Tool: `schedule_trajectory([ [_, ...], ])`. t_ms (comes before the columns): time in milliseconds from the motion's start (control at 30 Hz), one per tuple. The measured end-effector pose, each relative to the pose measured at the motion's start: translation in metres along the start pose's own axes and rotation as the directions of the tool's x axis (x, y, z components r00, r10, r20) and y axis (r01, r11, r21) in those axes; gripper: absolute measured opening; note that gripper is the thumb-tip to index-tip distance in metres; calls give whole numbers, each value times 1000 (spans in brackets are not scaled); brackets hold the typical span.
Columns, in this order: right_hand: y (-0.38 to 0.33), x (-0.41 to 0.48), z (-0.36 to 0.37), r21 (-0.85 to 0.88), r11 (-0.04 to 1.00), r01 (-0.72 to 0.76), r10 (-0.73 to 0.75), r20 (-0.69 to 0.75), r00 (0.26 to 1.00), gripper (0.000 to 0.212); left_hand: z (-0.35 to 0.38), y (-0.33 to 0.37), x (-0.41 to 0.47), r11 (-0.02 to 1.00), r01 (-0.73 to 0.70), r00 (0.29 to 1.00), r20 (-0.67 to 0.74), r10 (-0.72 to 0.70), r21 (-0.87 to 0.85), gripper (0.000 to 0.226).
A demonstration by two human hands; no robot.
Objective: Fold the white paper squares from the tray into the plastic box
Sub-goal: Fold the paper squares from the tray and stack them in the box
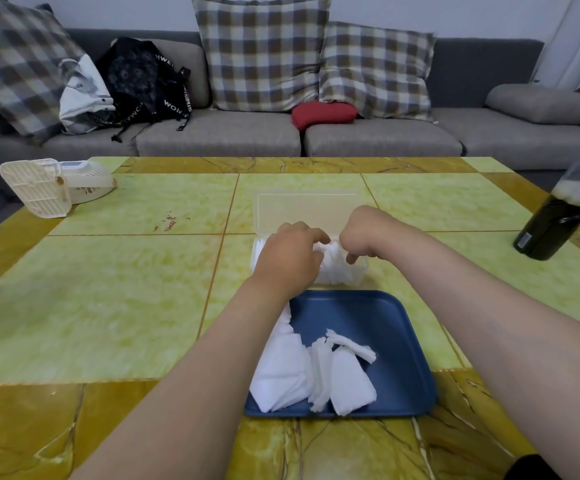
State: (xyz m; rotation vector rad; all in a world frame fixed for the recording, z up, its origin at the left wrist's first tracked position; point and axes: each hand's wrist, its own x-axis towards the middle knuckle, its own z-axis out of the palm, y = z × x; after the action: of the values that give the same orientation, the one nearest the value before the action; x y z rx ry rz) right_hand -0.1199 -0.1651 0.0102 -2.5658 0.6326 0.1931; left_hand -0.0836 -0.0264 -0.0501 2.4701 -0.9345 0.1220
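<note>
Just beyond the blue tray [378,306] — loose white paper squares [302,368] still in it — both hands, left hand [290,258] and right hand [364,233], cover the plastic box [358,271], fingers curled on white paper — exact grip hidden.

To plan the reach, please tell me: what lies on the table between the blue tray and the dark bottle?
In the head view, only bare table lies between the blue tray and the dark bottle; the right forearm crosses above it.
</note>
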Motion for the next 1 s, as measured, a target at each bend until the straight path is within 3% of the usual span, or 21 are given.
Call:
schedule_trajectory([
  [100,-1,1,6,-31,998,-59,62,116,991,20,0,-1,1,1000,13,1000,-3,-13,25,31],
  [167,0,5,8,46,993,-106,96,178,979,24,1,-1,1,1000,17,1000,-15,-16,6,30],
  [267,2,5,7,117,989,-88,67,175,982,36,2,-1,-2,1000,-3,1000,-1,3,-18,29],
  [333,4,4,10,51,997,-52,42,171,984,39,4,-1,-3,1000,-11,1000,29,10,20,31],
  [400,6,2,14,23,999,-28,24,152,988,37,3,-1,-2,999,3,999,41,-4,32,32],
  [500,11,-1,11,133,991,-11,-4,110,994,39,0,-2,-3,1000,9,999,50,-10,14,31],
  [700,32,-19,1,73,978,194,-183,-136,974,31,-15,1,-20,999,-32,999,-29,33,8,27],
  [767,37,-35,-4,53,955,293,-290,-65,955,24,-21,5,-28,999,-17,1000,2,17,-29,25],
  [833,40,-52,-2,27,935,354,-354,116,928,12,-28,11,-38,997,25,997,77,-19,-77,23],
  [900,42,-66,3,-44,925,378,-349,294,890,25,-31,16,-47,991,57,986,163,-37,-122,22],
  [1000,43,-82,11,-136,905,402,-305,451,839,51,-32,22,-59,986,74,958,286,-28,-152,22],
])
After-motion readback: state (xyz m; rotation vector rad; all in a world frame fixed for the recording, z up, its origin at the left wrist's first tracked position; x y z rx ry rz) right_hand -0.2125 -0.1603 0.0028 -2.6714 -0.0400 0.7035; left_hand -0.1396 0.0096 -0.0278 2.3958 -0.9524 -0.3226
